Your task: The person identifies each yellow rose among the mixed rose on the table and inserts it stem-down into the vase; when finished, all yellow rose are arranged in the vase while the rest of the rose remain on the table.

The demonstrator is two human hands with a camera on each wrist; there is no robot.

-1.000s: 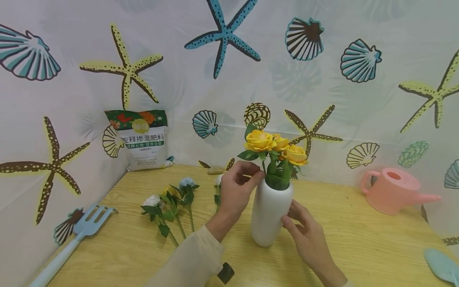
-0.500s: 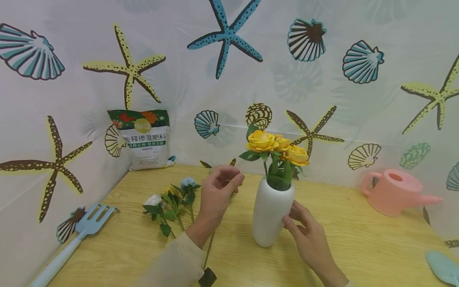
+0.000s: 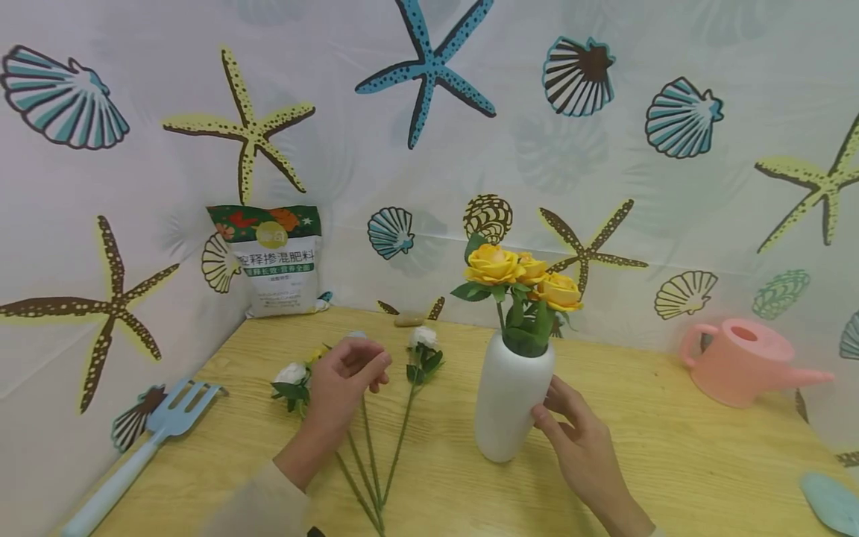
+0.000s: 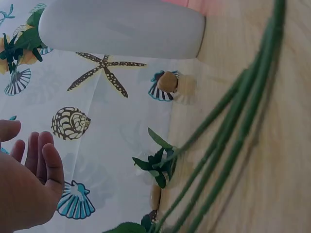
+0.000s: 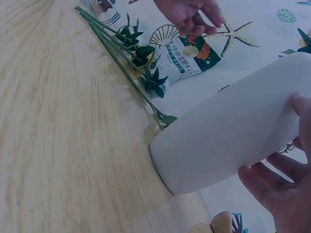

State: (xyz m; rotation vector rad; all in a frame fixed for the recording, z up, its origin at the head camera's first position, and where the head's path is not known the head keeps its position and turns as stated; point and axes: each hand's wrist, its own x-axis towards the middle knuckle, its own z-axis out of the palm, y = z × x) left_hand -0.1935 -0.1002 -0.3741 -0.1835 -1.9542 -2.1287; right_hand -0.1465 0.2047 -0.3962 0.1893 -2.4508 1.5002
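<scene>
A white vase stands on the wooden table holding several yellow roses with green leaves. My right hand holds the vase low on its right side, thumb in front and fingers behind; in the right wrist view the thumb and fingertips touch the white wall. My left hand hovers over the loose flowers, fingers loosely bent, with nothing in it. A white rose lies right of that hand, and another white rose to its left. Yellow and blue blooms are mostly hidden behind the left hand.
A pink watering can stands at the back right. A fertilizer bag leans at the back left. A pale blue garden fork lies along the left edge, and a pale green shovel head at the right edge. A stone lies at the back.
My left hand has let go of a rose stem at the vase's mouth and moved left and down over the loose flowers. My right hand has stayed on the vase.
</scene>
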